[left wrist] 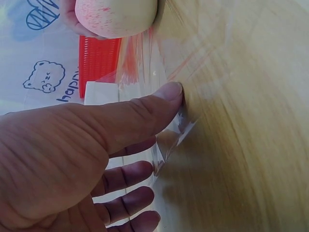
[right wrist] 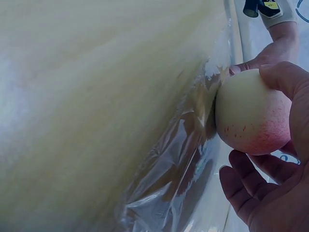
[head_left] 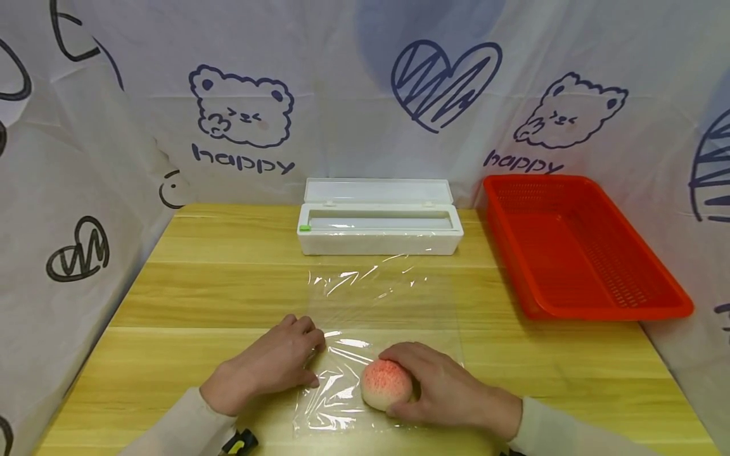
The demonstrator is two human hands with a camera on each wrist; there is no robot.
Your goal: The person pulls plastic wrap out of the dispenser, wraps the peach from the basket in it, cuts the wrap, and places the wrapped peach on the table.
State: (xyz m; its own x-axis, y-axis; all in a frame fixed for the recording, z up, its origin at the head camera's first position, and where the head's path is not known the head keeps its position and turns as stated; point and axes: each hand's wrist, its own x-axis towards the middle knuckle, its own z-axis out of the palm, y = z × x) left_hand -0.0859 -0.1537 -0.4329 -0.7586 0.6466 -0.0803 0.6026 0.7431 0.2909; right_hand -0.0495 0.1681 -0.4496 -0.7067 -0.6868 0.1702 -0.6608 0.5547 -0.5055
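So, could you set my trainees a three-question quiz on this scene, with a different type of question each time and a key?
1. Short answer: Which item does the person's right grip hold over the clear film?
2. True or false: The lid of the white box is open.
3. Multiple choice: In the head view, where is the red basket relative to the white box?
A. To its left
B. To its right
C. On top of it

Key:
1. The round, pink-and-cream, peach-like item.
2. True.
3. B.
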